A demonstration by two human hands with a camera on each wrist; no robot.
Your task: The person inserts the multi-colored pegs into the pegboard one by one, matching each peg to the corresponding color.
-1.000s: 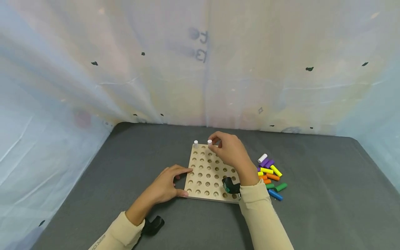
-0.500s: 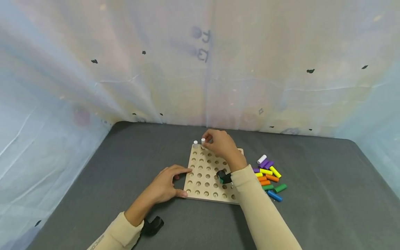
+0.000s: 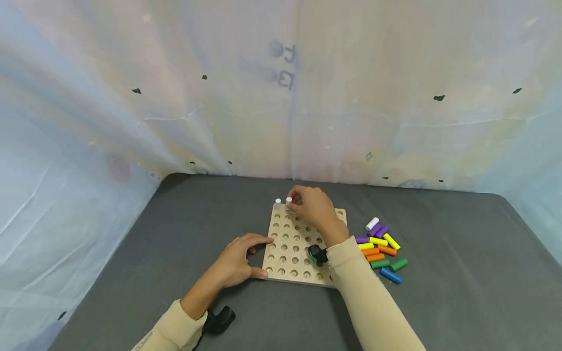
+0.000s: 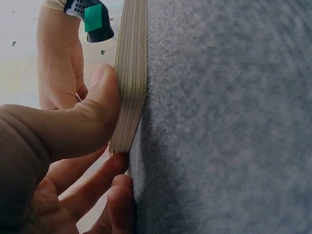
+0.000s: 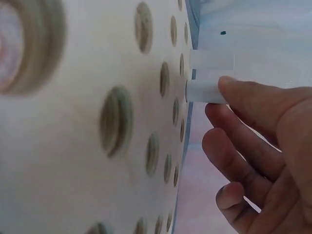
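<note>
Layered wooden pegboard [image 3: 290, 243], grey felt-like tabletop [image 3: 439, 273]

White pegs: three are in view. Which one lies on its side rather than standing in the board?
The white peg on the grey mat, at the far end of the coloured pile right of the board; the other two stand upright in holes.

White peg [image 3: 289, 201] upright (far row) in holed wooden board [image 3: 287, 253]

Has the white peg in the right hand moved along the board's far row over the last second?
Yes. The white peg pinched by the right hand has shifted left along the pegboard, ending beside the standing white peg at the far-left corner.
</note>
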